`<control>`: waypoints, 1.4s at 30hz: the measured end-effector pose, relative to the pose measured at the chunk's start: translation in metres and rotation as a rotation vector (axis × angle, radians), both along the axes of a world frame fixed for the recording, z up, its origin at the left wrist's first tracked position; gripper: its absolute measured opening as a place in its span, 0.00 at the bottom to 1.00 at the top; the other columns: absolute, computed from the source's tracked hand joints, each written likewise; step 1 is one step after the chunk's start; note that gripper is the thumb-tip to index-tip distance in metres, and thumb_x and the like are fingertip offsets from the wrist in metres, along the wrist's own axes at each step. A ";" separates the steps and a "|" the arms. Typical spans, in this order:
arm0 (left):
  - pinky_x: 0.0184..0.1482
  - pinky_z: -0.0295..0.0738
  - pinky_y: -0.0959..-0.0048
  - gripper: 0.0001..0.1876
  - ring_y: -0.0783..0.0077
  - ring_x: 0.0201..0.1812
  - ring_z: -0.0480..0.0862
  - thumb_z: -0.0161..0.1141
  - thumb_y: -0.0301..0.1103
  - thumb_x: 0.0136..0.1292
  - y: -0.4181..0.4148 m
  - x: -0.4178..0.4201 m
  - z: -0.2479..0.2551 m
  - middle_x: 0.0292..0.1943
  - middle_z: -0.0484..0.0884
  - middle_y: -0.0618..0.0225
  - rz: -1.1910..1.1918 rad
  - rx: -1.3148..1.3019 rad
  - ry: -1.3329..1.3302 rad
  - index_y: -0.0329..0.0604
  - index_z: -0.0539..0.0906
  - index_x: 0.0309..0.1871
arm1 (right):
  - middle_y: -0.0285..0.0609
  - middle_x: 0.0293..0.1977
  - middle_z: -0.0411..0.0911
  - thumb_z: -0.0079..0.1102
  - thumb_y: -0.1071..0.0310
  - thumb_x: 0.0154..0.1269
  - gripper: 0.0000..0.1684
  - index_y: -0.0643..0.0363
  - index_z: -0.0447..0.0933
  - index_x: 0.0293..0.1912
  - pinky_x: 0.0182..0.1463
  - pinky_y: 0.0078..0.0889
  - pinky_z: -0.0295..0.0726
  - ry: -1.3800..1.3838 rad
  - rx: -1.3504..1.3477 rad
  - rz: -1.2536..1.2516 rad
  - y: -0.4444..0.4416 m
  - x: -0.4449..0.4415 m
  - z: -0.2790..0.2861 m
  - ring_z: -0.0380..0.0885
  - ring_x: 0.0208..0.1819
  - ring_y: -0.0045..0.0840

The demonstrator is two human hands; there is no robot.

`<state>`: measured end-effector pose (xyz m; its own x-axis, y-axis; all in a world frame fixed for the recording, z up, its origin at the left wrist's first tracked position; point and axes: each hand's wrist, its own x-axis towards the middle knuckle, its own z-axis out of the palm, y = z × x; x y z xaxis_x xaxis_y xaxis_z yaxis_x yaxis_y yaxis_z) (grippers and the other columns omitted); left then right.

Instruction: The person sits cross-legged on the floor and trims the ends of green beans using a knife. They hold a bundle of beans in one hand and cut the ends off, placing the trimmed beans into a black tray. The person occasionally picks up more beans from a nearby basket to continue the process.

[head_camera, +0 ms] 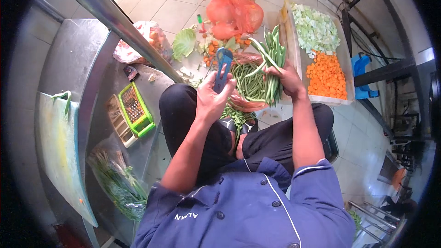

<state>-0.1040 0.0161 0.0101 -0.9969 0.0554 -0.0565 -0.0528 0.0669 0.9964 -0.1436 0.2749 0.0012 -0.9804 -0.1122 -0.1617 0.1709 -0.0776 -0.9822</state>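
Note:
A blue hand tool (223,69), its exact kind unclear, is gripped in my left hand (214,98) and points away from me. My right hand (288,80) is closed around a bunch of long green beans (275,46), some of them sticking out sideways. Between and below my hands lies an opened reddish plastic bag (246,105) holding many more loose green beans (246,82). Short cut bean pieces (237,113) are heaped on the floor by my black sandals (248,128).
At right stands a white tub (299,55) with chopped cabbage (317,29) and sliced carrots (326,77). Ahead sit a red plastic bag (236,15) and vegetable scraps (211,50). A green-framed grater (136,108), a bag of greens (119,179) and a cutting board (58,144) are at left.

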 end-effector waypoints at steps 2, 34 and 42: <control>0.42 0.79 0.76 0.15 0.83 0.36 0.84 0.71 0.38 0.67 0.009 0.001 0.002 0.35 0.87 0.72 -0.076 -0.021 -0.026 0.36 0.86 0.49 | 0.43 0.40 0.85 0.65 0.72 0.63 0.21 0.65 0.77 0.56 0.41 0.29 0.86 -0.065 -0.024 0.021 0.002 0.017 0.009 0.85 0.37 0.24; 0.27 0.68 0.83 0.06 0.89 0.24 0.74 0.65 0.28 0.71 0.049 0.063 -0.009 0.28 0.84 0.77 -0.069 0.051 -0.022 0.37 0.87 0.47 | 0.44 0.42 0.85 0.62 0.70 0.71 0.20 0.62 0.73 0.60 0.46 0.32 0.89 -0.173 -0.616 -0.334 -0.016 0.066 0.009 0.86 0.40 0.26; 0.28 0.69 0.83 0.06 0.88 0.25 0.74 0.65 0.28 0.71 0.047 0.058 -0.003 0.27 0.81 0.80 -0.194 -0.082 -0.020 0.38 0.87 0.47 | 0.41 0.39 0.81 0.66 0.80 0.65 0.26 0.62 0.69 0.60 0.33 0.29 0.90 -0.114 -0.573 -0.257 -0.021 0.069 0.023 0.86 0.31 0.27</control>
